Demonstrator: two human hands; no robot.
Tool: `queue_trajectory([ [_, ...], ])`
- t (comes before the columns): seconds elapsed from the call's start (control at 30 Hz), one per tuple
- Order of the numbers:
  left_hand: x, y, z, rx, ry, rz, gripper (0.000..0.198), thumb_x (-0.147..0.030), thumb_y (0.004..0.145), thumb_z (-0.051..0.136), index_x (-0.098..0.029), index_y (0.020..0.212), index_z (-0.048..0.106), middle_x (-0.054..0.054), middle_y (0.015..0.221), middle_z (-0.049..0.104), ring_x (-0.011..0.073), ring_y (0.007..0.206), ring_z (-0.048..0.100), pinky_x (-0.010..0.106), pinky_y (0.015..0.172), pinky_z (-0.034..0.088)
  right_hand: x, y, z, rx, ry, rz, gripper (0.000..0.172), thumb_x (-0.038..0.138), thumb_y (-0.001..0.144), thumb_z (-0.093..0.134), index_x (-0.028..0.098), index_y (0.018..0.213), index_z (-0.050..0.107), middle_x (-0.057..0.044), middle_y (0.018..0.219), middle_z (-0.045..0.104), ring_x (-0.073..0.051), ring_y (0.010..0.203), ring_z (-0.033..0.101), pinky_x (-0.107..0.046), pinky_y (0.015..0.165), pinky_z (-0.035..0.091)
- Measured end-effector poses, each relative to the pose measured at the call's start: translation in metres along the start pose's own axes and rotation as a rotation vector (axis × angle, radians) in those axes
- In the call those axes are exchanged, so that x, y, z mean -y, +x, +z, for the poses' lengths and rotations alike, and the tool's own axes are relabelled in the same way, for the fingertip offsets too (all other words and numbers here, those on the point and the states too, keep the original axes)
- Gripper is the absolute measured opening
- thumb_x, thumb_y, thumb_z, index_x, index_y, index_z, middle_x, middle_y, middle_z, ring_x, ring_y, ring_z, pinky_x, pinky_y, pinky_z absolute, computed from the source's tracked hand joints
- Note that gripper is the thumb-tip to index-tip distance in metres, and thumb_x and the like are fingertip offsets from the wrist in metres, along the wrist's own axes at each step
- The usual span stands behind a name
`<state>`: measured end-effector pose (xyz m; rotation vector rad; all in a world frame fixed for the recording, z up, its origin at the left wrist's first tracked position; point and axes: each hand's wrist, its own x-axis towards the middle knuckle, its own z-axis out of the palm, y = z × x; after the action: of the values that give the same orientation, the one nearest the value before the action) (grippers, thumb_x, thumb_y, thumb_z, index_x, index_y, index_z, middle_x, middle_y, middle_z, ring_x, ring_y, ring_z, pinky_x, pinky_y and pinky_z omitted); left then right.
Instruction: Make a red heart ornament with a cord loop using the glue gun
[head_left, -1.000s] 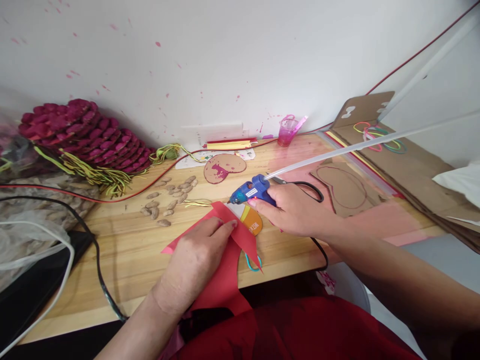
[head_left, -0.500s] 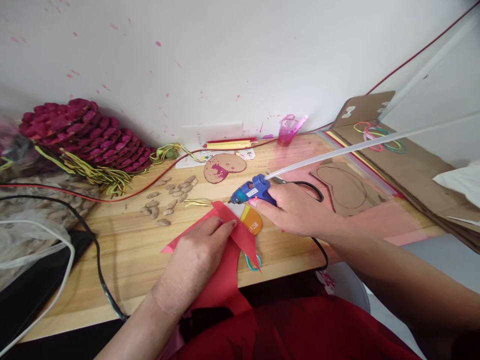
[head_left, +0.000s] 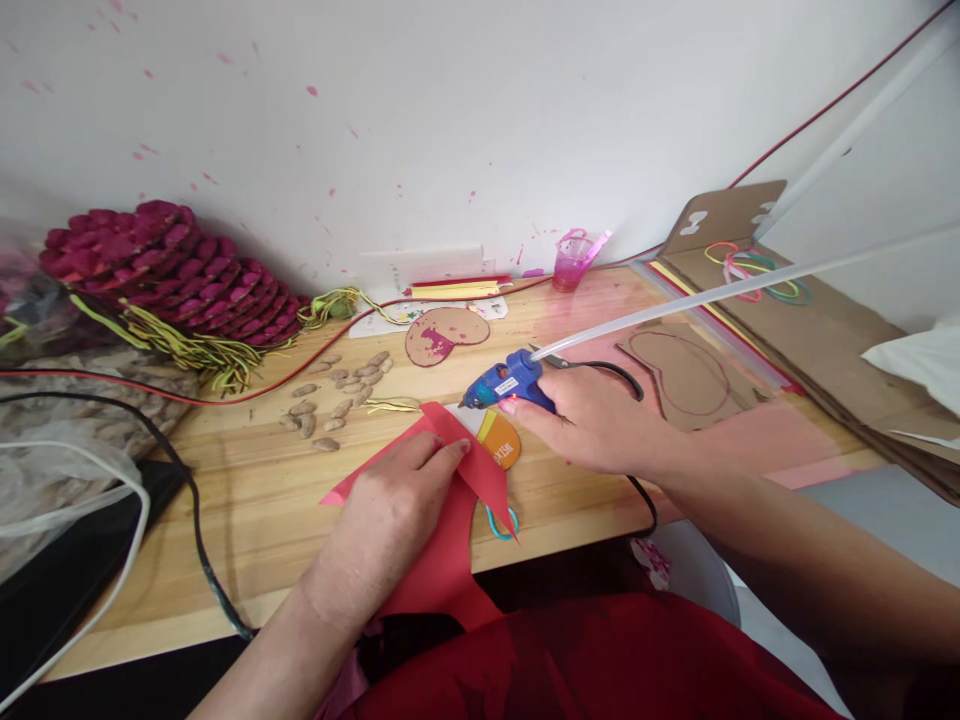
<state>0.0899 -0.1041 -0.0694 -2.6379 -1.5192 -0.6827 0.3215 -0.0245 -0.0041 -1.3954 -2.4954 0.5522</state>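
My right hand [head_left: 600, 425] is wrapped round a blue hot glue gun [head_left: 501, 381] with a long clear glue stick [head_left: 712, 296] sticking out behind it. The gun's nozzle points left, just above the top corner of a folded red paper sheet [head_left: 450, 520]. My left hand [head_left: 386, 520] lies on that red sheet, fingers together, pressing it onto the wooden table [head_left: 255, 500]. An orange card [head_left: 501, 445] lies under the gun.
Several peanuts [head_left: 337, 400] lie scattered behind the paper. A heap of magenta petal pieces [head_left: 172, 270] with yellow-green strips sits at the back left. Cardboard templates [head_left: 686, 375], a pink cup [head_left: 571, 260], rubber bands [head_left: 757, 275] and cables [head_left: 172, 470] lie around.
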Motion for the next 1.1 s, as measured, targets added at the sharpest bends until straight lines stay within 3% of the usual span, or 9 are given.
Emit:
queue_trajectory([
  [0.63,0.0,0.0,0.0,0.009,0.007,-0.009,0.024,-0.013,0.096,0.052,-0.019,0.117,0.062,0.003,0.091,0.063,0.017,0.077,0.063,0.03,0.066,0.051,0.002,-0.005,-0.004,0.022,-0.042,0.002,0.039,0.047,0.097,0.042,0.016,0.091,0.065,-0.011,0.089,0.072,-0.021,0.076,0.063,-0.031,0.065,0.037],
  [1.1,-0.001,0.001,-0.001,-0.031,0.022,-0.01,0.022,-0.015,0.096,0.051,-0.019,0.113,0.065,0.005,0.094,0.067,0.0162,0.081,0.066,0.027,0.071,0.054,-0.004,-0.02,-0.008,0.024,-0.163,0.001,0.047,0.053,0.097,0.04,0.017,0.073,0.059,-0.005,0.063,0.059,-0.016,0.061,0.051,-0.031,0.062,0.03],
])
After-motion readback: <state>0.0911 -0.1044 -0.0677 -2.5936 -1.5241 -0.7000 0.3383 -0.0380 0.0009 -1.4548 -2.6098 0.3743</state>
